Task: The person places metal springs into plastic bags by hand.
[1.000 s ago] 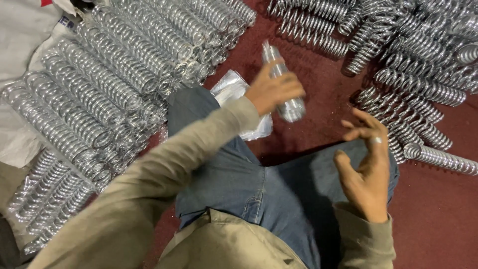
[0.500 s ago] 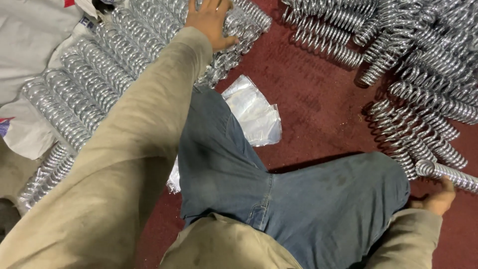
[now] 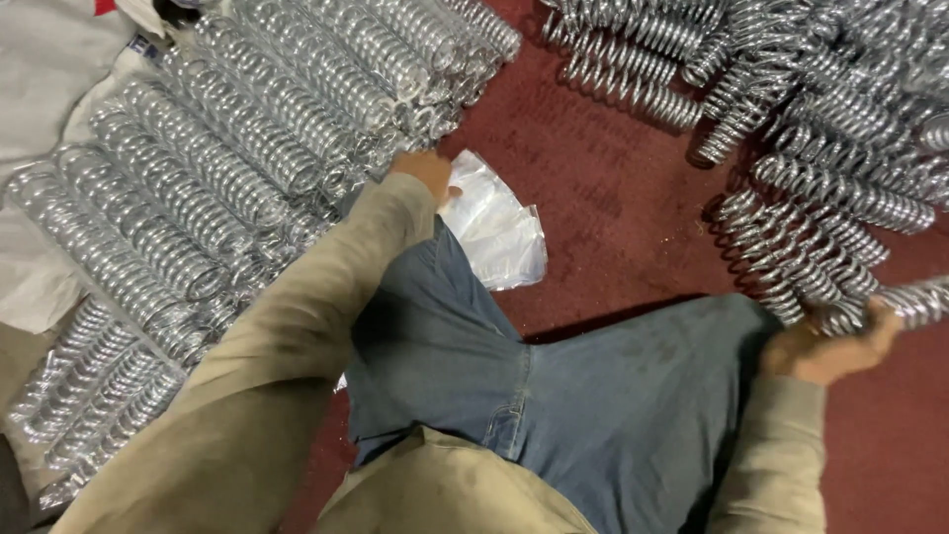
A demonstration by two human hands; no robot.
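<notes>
From the head camera, your left hand [image 3: 427, 174] reached to the clear plastic bags [image 3: 497, 229] lying on the dark red floor [image 3: 613, 208] just beyond your bent knee; your sleeve and wrist hid the fingers, so I could not tell whether they were apart or pinched on the film. The bags sat there, I judge, so you could take one without shifting your seat. To the left of the bags lay the bagged springs [image 3: 227, 168], stacked in neat rows, each steel coil wrapped in glossy film that caught the light. To the right of the bags, well apart from them, the loose springs [image 3: 830, 129] were heaped every which way (bare metal, bright and ribbed). Your right hand [image 3: 828, 348] lay at the near edge of that heap with its fingers curled shut around one spring [image 3: 914, 302], which stuck out to the right. Keeping bare coils on one side of the bags and wrapped ones on the other looked like a plain way to keep them from mixing
</notes>
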